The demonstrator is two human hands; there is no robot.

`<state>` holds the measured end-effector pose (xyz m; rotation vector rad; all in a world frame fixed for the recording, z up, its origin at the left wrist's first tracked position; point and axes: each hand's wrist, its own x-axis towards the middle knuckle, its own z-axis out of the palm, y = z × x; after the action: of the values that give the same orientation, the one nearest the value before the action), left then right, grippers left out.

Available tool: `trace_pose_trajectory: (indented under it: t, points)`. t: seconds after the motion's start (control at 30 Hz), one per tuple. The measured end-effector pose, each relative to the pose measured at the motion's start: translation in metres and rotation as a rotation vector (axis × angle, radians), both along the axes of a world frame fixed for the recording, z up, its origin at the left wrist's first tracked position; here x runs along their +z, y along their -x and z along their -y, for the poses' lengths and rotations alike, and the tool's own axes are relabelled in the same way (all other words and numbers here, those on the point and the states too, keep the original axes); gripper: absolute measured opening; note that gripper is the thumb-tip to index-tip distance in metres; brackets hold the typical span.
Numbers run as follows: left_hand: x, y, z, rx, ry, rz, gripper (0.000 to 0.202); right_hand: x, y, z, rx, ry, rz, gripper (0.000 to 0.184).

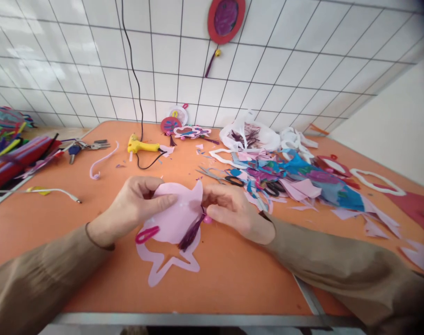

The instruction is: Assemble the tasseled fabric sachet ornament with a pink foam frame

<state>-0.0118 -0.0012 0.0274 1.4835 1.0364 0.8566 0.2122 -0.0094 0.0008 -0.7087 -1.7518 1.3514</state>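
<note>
A pale pink sheet cutout [175,218] is held up over the table between my two hands. My left hand [138,202] pinches its upper left part, thumb on the front. At its right edge, my right hand [232,209] has fingers closed near a dark purple tassel [191,234] with a pink bead [207,219]; the exact grip is partly hidden. A magenta loop [147,235] sticks out at the cutout's lower left. Beneath it, a pink star-like outline frame [173,267] lies on the orange tabletop [246,284], partly covered by the cutout.
A yellow glue gun [144,145] with a black cord lies behind my left hand. Scissors [218,177] and a heap of coloured scraps [302,179] spread at the right. Pipe cleaners [19,160], keys [74,150] and a white cable [58,190] are at the left.
</note>
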Motion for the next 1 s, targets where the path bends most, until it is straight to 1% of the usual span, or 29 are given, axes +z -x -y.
trace_pose_trajectory:
  t: [0.07,0.17,0.23,0.3,0.5,0.6,0.67,0.7,0.73,0.8,0.87,0.9,0.93,0.97,1.0]
  points:
    - [-0.002,-0.002,0.000,-0.005,0.043,0.000,0.029,0.003,0.004,0.004,-0.050,0.068,0.051,0.035]
    - [-0.003,-0.003,0.001,-0.013,0.068,-0.005,0.030,0.005,0.008,0.008,-0.091,0.166,0.076,0.034]
    - [-0.003,-0.004,0.001,-0.014,0.069,-0.014,0.030,0.004,0.008,0.009,-0.107,0.192,0.073,0.034]
    - [-0.003,-0.004,0.000,-0.009,0.068,-0.022,0.029,0.004,0.008,0.009,-0.130,0.178,0.071,0.034]
    - [-0.004,-0.005,-0.001,0.000,0.053,-0.018,0.028,0.004,0.009,0.010,-0.197,0.071,0.108,0.035]
    - [-0.005,-0.004,-0.001,-0.016,-0.020,-0.021,0.029,0.003,0.009,0.010,-0.199,0.102,0.114,0.032]
    - [-0.004,-0.003,-0.002,0.003,-0.104,-0.013,0.036,0.005,0.007,0.008,-0.203,0.117,0.091,0.029]
    - [-0.004,-0.002,-0.003,0.028,-0.145,-0.006,0.040,0.007,0.006,0.006,-0.231,0.087,0.084,0.027]
    - [-0.003,0.000,-0.005,0.062,-0.178,-0.002,0.041,0.009,0.003,0.003,-0.284,0.019,0.079,0.026]
    - [-0.003,0.004,-0.010,0.135,-0.223,-0.044,0.036,0.016,-0.004,-0.003,-0.459,-0.221,0.124,0.020]
    - [-0.004,0.008,-0.016,0.174,-0.268,-0.224,0.029,0.023,-0.013,-0.010,-0.661,-0.602,0.191,0.011]
    - [-0.005,0.010,-0.018,0.168,-0.298,-0.362,0.026,0.025,-0.016,-0.013,-0.723,-0.815,0.247,0.008]
    - [-0.007,0.012,-0.020,0.140,-0.333,-0.506,0.024,0.026,-0.020,-0.015,-0.749,-1.011,0.313,0.007]
    - [-0.010,0.013,-0.020,0.095,-0.374,-0.641,0.021,0.026,-0.022,-0.017,-0.739,-1.170,0.397,0.007]
    - [-0.012,0.013,-0.020,0.030,-0.427,-0.752,0.019,0.024,-0.023,-0.018,-0.709,-1.281,0.486,0.008]
